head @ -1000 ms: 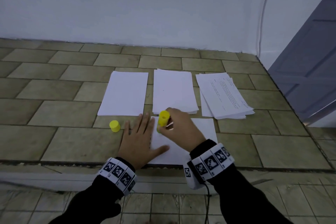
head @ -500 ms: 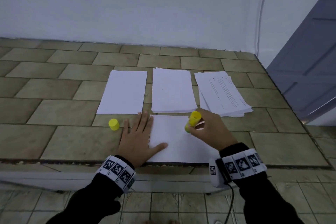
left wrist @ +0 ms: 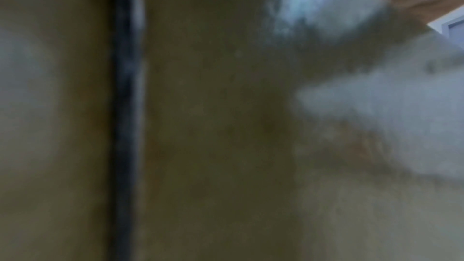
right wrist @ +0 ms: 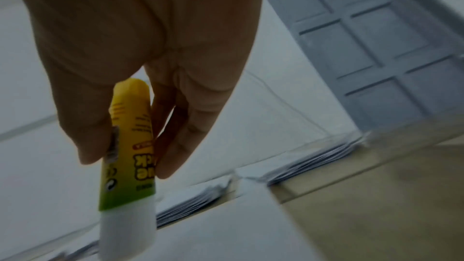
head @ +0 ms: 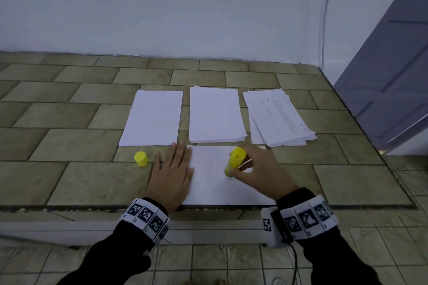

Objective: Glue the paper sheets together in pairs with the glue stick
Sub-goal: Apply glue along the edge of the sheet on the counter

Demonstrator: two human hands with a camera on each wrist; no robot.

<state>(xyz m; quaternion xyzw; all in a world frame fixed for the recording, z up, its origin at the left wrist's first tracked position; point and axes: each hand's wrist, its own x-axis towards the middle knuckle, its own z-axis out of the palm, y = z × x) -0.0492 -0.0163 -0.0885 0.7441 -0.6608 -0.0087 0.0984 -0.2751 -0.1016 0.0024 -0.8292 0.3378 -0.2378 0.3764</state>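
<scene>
- Now the right hand [head: 259,166] pinches the glue stick [head: 234,160], tip down on the sheet [head: 208,183], its axis leaning away from the fingers.
- Left hand [head: 170,174] lies flat, fingers straight, pinning the sheet's left edge.

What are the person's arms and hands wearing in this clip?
Both hands are bare, with no gloves: left hand, right hand. Each forearm is in a black long sleeve. Each wrist carries a white band printed with black-and-white square marker patterns. On the right wrist band a thin black cable runs down from a dark clip.
</scene>
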